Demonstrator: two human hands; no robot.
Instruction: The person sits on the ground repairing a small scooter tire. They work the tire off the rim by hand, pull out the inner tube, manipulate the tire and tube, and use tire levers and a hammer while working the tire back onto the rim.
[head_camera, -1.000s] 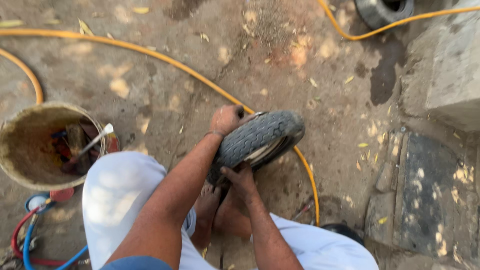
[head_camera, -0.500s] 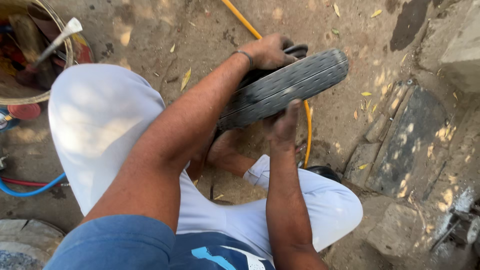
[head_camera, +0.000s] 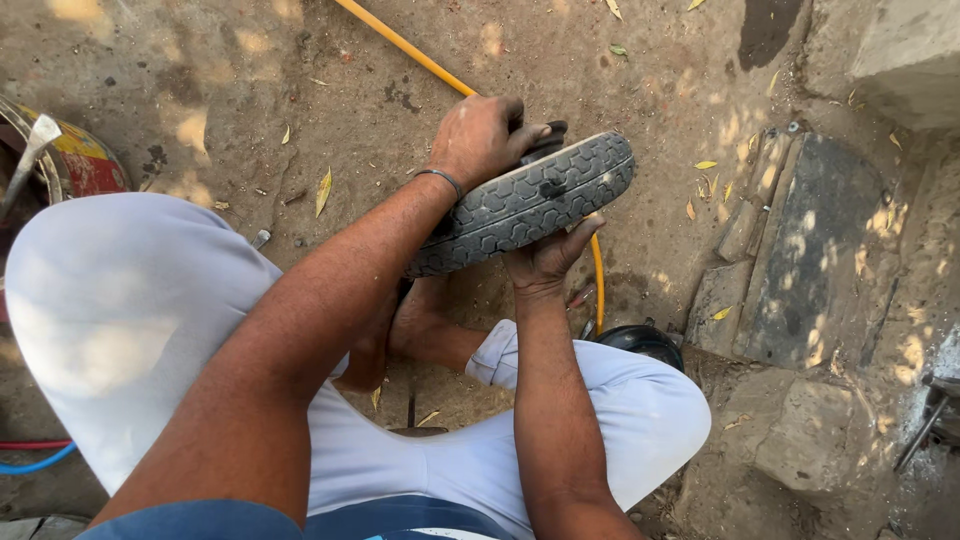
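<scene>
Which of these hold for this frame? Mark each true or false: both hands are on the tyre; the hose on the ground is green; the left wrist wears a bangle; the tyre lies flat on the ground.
1. Both hands are on the tyre: true; left hand on top, right hand underneath.
2. The hose is green: false; it is yellow.
3. The left wrist wears a bangle: true.
4. The tyre lies flat on the ground: false; it is held up, tilted, above the bare feet.

I see the tyre between my left hand above and right hand below; hose behind; bucket far left.
</scene>
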